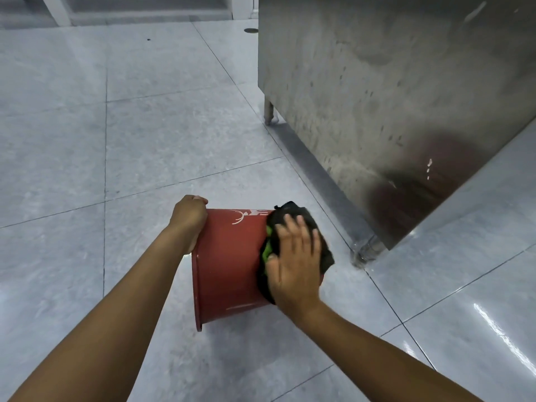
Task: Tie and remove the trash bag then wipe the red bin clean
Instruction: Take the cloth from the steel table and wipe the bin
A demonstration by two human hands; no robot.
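Evenly bright indoor light, white glare on the glossy floor (504, 338) (lower right), right hand (295, 262) slightly motion-blurred.

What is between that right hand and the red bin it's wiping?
Only the dark cloth with a green patch: the right hand presses it flat against the tipped red plastic bin. The left hand holds the bin's rim directly, with nothing between them.
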